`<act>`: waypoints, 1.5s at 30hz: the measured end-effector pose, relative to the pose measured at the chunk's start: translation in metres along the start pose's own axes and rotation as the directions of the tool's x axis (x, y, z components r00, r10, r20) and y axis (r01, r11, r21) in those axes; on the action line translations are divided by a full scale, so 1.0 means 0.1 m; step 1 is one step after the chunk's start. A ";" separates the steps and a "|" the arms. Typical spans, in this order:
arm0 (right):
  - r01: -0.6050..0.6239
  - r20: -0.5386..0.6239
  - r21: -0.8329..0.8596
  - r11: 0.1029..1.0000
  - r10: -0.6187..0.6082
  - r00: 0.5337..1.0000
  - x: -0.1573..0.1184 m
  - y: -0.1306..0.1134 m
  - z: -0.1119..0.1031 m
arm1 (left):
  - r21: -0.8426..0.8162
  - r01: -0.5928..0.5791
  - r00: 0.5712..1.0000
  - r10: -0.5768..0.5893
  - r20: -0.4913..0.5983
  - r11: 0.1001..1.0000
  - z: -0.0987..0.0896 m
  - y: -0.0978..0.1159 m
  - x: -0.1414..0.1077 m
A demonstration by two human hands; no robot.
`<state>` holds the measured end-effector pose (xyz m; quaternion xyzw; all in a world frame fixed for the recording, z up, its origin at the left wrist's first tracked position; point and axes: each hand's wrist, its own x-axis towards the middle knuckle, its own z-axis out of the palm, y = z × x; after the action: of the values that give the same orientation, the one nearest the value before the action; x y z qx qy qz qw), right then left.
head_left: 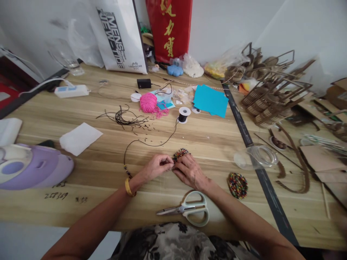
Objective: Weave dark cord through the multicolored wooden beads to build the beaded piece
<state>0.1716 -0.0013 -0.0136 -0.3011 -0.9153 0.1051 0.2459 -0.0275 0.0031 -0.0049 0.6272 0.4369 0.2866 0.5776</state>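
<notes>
My left hand (158,168) is closed in a pinch at the edge of a clump of multicoloured beads (180,154); what lies between its fingertips is too small to make out. My right hand (192,172) has its fingers curled over the same beads, partly covering them. A black cord (148,145) runs from a white-rimmed spool (184,115) in a curve to a few beads (127,170) beside my left wrist. Scissors with pale green handles (195,207) lie below my hands. A second coil of multicoloured beads (238,185) rests right of my right forearm.
Cut black cord (123,117) and a pink yarn ball (148,102) lie farther back, near blue sheets (210,100). A purple-and-white device (38,168) stands at left. Clear tubing (262,157) and small woven baskets (267,104) are at right.
</notes>
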 end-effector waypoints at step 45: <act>0.045 -0.271 0.334 0.941 0.051 0.961 0.00 0.01 -0.04 | 0.150 -0.036 0.999 0.038 -0.008 0.988 0.03 0.03 -0.04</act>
<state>0.1742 -0.0006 -0.0103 -0.2676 -0.8400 0.2176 0.4188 -0.0262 -0.0016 -0.0019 0.6752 0.4486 0.2673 0.5209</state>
